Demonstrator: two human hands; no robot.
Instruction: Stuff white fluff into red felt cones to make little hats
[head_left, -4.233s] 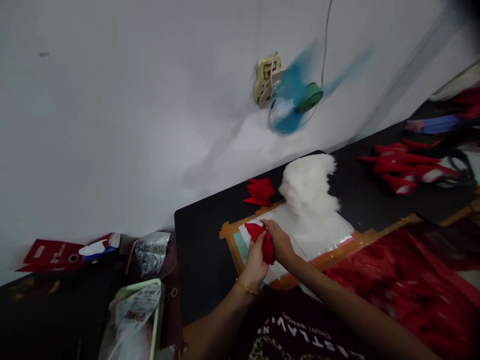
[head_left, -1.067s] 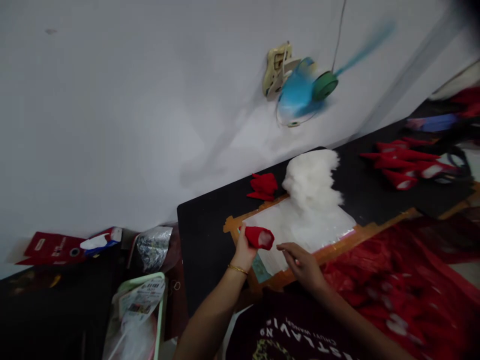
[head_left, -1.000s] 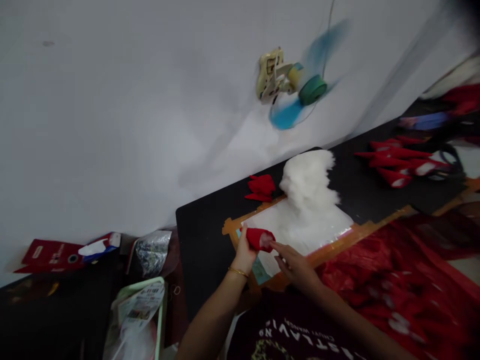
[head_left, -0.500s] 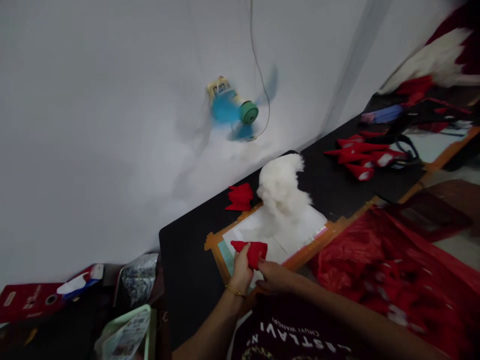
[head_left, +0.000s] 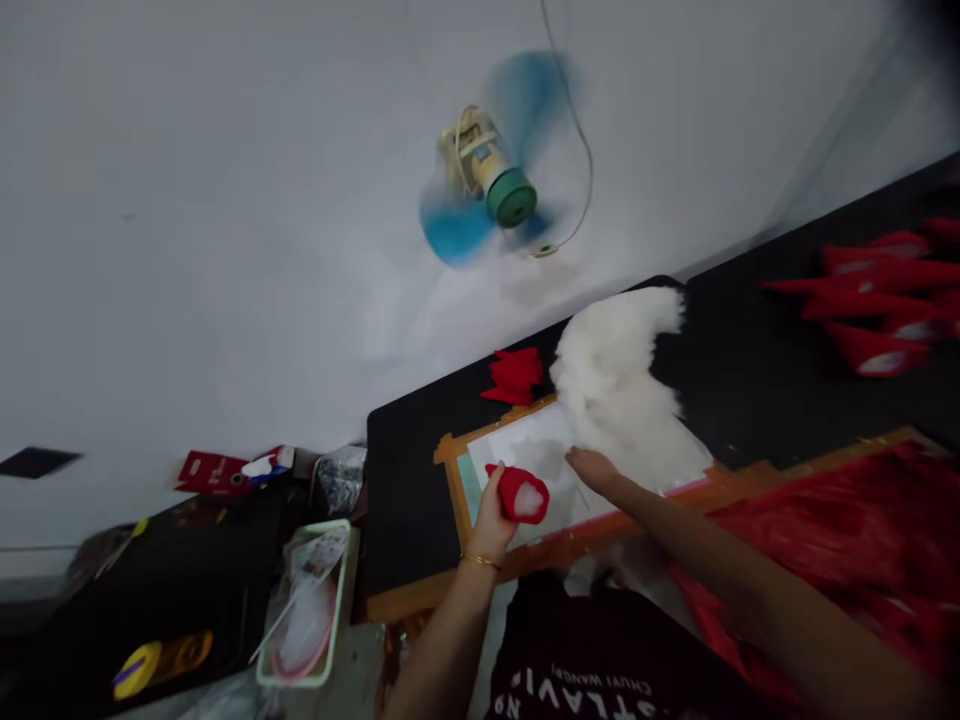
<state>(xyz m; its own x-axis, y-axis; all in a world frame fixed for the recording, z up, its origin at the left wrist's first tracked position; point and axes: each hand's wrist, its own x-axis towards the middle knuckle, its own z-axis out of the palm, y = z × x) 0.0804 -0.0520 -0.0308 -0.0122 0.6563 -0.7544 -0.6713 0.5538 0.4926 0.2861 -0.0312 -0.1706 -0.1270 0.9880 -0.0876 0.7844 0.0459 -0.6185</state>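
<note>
My left hand [head_left: 493,515] is closed around a small red fabric cone [head_left: 511,490]. Its wide mouth faces me and white stuffing [head_left: 529,500] shows inside. My right hand [head_left: 594,470] reaches over the white sheet [head_left: 551,445] at the near left edge of a big heap of fluffy white fiberfill [head_left: 615,370]. The right fingers look stretched out, though slightly blurred, and nothing is visible in them. Behind the sheet lies a small pile of red fabric pieces [head_left: 516,375].
Orange tape [head_left: 450,470] frames the sheet on the black table [head_left: 405,500]. Several red cones [head_left: 874,300] lie at the right, with a red plastic bag [head_left: 840,540] below. A fan [head_left: 510,195] spins on the wall. A pale green basket [head_left: 341,590] stands lower left.
My right hand has left the red cone and moved up and right to the fiberfill. The cone's mouth has turned toward me. The view has shifted left.
</note>
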